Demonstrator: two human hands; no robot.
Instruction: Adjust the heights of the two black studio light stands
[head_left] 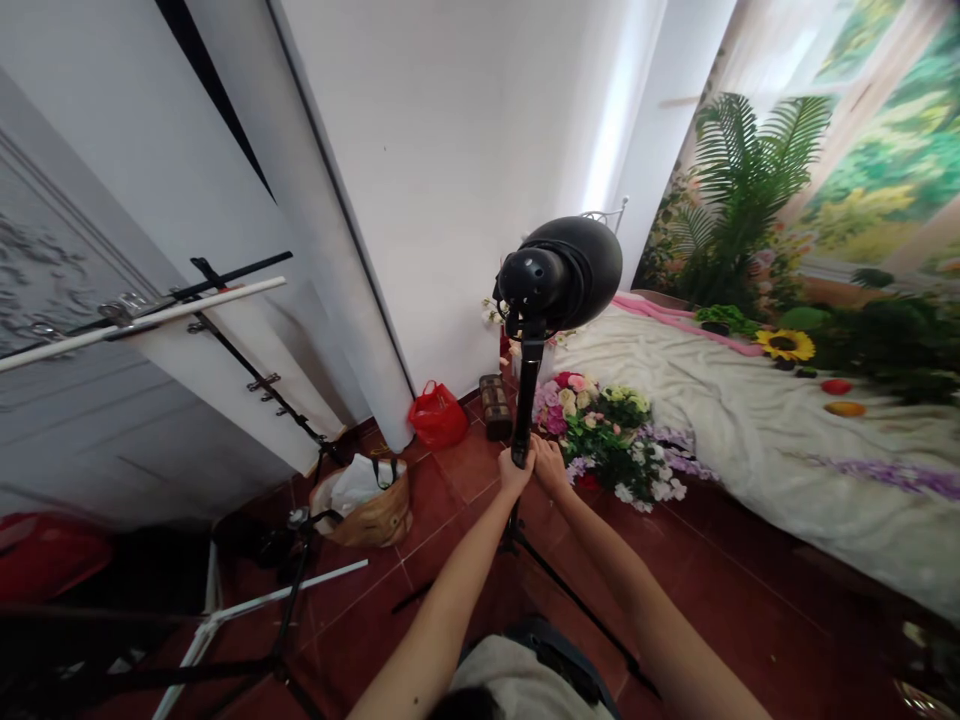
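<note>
A black studio lamp with a dish reflector (559,272) sits on top of a black light stand (529,395), upright in front of me. My left hand (514,472) is closed round the stand's pole below the lamp. Beside it, my right hand (550,466) is also closed at the pole, its fingertips partly hidden. The stand's spread legs (577,600) reach down to the tiled floor near my body. The lamp's front faces away from me, so its bulb is hidden.
Artificial flowers (615,430) lie right of the stand, by a bed with a cream cover (660,370). Beyond stand a red bag (438,414) and a small brown chest (495,405). To the left are a straw bag (375,510), a backdrop stand (247,360) and a white pipe (300,590).
</note>
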